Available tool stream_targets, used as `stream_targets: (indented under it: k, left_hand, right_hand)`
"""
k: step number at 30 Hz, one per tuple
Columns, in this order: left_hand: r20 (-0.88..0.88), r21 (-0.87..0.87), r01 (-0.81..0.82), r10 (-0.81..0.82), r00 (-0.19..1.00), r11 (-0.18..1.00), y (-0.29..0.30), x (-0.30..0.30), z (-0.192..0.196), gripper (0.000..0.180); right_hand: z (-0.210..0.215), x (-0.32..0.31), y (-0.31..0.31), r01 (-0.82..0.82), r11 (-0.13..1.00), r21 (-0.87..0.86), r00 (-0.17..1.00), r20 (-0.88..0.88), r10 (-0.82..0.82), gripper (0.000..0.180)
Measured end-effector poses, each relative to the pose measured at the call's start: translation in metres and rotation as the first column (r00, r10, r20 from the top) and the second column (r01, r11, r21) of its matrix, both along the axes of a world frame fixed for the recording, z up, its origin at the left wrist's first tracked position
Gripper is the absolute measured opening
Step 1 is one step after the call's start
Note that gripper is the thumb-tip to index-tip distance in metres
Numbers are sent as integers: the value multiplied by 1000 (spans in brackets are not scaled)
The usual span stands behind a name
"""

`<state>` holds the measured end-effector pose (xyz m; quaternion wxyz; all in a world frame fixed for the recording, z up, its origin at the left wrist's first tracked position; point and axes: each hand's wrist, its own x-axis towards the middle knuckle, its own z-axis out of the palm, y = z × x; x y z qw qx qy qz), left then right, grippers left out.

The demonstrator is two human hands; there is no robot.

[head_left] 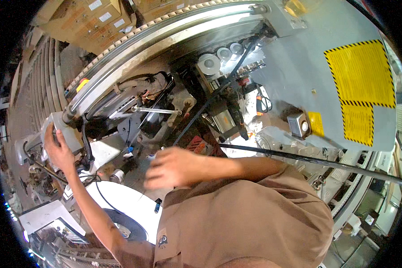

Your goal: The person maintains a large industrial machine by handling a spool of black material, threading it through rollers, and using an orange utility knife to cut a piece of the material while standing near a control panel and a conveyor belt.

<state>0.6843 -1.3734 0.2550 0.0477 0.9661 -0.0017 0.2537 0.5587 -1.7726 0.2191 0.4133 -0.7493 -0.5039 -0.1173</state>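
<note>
Left hand: fingers spread, laid over the left side of the end block; firm contact uncertain.
End block, grey: machine's left end, right of those fingers; long axis top to bottom, tilted slightly.
Guide rail, silver: from block up and rightward, along machine's far edge.
Rod, silver, rounded ends: nearly level, beyond right hand.
Right hand: blurred, fingers bent; cannot tell whether pinching anything.

There are two hands, three discs and one white roll.
</note>
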Motion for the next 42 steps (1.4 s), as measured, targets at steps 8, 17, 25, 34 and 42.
stream_targets:
  k: [8, 17, 25, 34, 42]
  left_hand:
    - [171, 227, 146, -186, 967, 963, -73, -44, -30, 80]
    - [216, -922, 387, -819, 532, 8, -300, -205, -75, 44]
    - [190, -981, 183, -125, 974, -66, -191, -220, -55, 44]
    - [344, -906, 423, 562, 752, -11, 22, -283, 2, 40]
    - [625, -682, 597, 86, 776, -422, -114, -254, -5, 100]
  right_hand:
    - [77, -68, 64, -130, 961, 244, 987, 128, 101, 23]
    - [116, -79, 71, -5, 956, 293, 985, -163, 55, 15]
    - [33, -52, -38, 267, 917, -297, 900, -264, -347, 65]
    - [-49, -65, -131, 259, 864, -433, 846, -330, -419, 15]
    - [-38, -75, -55, 155, 966, -206, 923, -319, -216, 34]
